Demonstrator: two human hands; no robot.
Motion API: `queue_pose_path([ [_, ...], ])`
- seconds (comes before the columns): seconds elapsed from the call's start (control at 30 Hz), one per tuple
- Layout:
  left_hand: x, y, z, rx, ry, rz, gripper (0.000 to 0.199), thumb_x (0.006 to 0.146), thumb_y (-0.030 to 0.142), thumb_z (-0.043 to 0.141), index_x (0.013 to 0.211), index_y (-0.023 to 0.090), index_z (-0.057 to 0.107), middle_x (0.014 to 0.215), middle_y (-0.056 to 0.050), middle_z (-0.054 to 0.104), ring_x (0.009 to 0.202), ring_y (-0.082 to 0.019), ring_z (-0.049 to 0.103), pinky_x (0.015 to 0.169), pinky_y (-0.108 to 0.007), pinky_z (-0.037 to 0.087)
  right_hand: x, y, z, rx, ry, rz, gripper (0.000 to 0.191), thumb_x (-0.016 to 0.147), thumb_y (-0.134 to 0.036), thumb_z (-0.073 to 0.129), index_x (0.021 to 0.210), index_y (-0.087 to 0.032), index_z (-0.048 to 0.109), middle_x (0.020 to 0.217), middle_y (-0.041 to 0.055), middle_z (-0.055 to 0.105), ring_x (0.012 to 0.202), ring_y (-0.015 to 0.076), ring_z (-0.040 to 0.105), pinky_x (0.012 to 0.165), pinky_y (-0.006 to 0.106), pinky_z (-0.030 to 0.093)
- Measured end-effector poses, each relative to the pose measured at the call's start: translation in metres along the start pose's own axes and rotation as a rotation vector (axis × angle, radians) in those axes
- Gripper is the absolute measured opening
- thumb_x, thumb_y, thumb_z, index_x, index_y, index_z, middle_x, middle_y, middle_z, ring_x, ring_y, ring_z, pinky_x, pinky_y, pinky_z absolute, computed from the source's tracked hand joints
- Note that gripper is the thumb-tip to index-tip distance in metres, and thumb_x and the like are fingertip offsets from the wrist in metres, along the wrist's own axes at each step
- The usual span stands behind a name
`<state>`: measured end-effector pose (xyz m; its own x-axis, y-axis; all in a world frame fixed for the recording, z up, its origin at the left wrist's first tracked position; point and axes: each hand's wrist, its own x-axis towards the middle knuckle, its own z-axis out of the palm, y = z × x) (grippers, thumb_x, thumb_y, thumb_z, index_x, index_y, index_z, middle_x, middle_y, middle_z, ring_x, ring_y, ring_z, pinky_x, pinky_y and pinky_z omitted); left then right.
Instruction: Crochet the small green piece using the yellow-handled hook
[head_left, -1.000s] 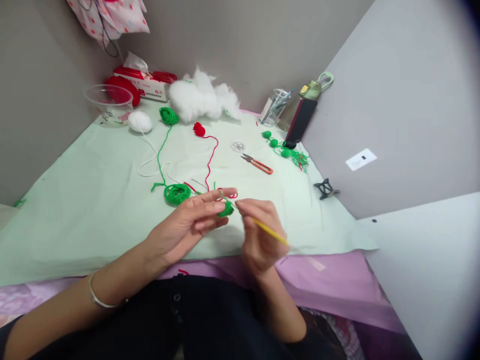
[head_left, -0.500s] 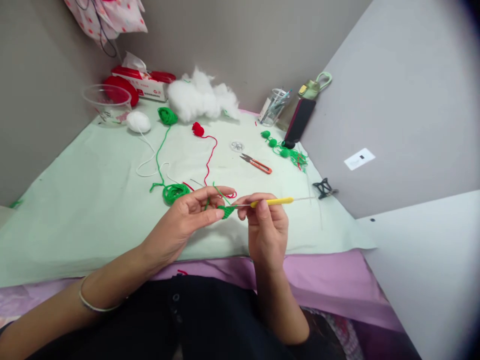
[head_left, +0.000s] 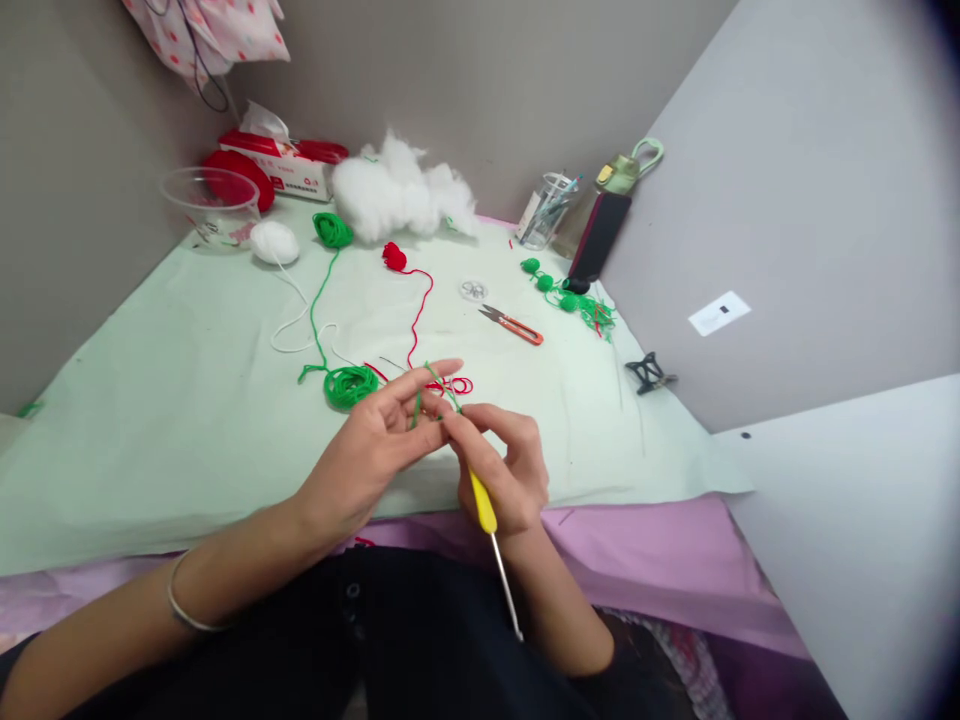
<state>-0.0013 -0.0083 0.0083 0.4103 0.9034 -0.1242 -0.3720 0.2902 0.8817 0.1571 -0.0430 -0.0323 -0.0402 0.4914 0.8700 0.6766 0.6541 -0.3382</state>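
My left hand [head_left: 379,430] pinches a small green crochet piece, now almost wholly hidden behind the fingers. Green yarn [head_left: 435,374] runs over its raised index finger and down to the fingertips. My right hand [head_left: 506,465] holds a crochet hook by its yellow handle [head_left: 484,502]. The hook's free metal end slants down toward my dark shirt, and its other end is hidden by my fingers. The fingertips of both hands meet at the green work. A coil of green yarn [head_left: 351,387] lies just beyond my left hand, with a loop of red yarn [head_left: 459,385] behind the fingers.
Orange thread snips [head_left: 511,325] and a small clear dish [head_left: 473,291] lie mid-table. White stuffing [head_left: 405,190], a tissue box [head_left: 292,168] and a clear tub [head_left: 210,215] stand at the back. Green crocheted balls [head_left: 545,283] lie beside a phone [head_left: 601,235] at right.
My right hand has moved left and turned, so the hook swung from level to pointing down toward me. Its fingertips now touch the left ones and cover the green piece.
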Motion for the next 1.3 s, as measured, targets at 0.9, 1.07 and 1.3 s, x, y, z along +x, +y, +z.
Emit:
queue_pose_path([
  [0.9,0.006,0.0,-0.004,-0.036,-0.007,-0.056,0.032,0.081,0.025,0.087,0.113,0.027,0.084,0.097,-0.002,0.074,0.09,-0.014,0.061,0.081,-0.023,0.049,0.017,0.0,-0.002,0.624,0.068,0.554,0.017,0.101,-0.028,0.064,0.105,-0.028,0.08,0.094,0.0028,0.077,0.073,0.0137,0.065,0.069,0.031,0.057],
  [1.07,0.004,-0.004,-0.008,0.132,-0.047,0.043,0.029,0.088,0.03,0.081,0.117,0.032,0.083,0.103,-0.002,0.068,0.1,-0.016,0.055,0.087,-0.025,0.043,0.015,0.004,-0.001,0.721,0.095,0.72,0.016,0.101,-0.033,0.065,0.101,-0.027,0.08,0.088,0.0006,0.076,0.07,0.0118,0.065,0.069,0.029,0.055],
  [1.3,0.003,-0.002,-0.013,0.147,-0.045,0.059,0.03,0.087,0.029,0.083,0.116,0.035,0.082,0.096,0.001,0.061,0.094,-0.014,0.055,0.087,-0.026,0.043,0.017,0.003,-0.007,0.765,0.08,0.712,0.02,0.105,-0.033,0.057,0.099,-0.025,0.074,0.089,0.0008,0.077,0.067,0.0114,0.067,0.065,0.028,0.056],
])
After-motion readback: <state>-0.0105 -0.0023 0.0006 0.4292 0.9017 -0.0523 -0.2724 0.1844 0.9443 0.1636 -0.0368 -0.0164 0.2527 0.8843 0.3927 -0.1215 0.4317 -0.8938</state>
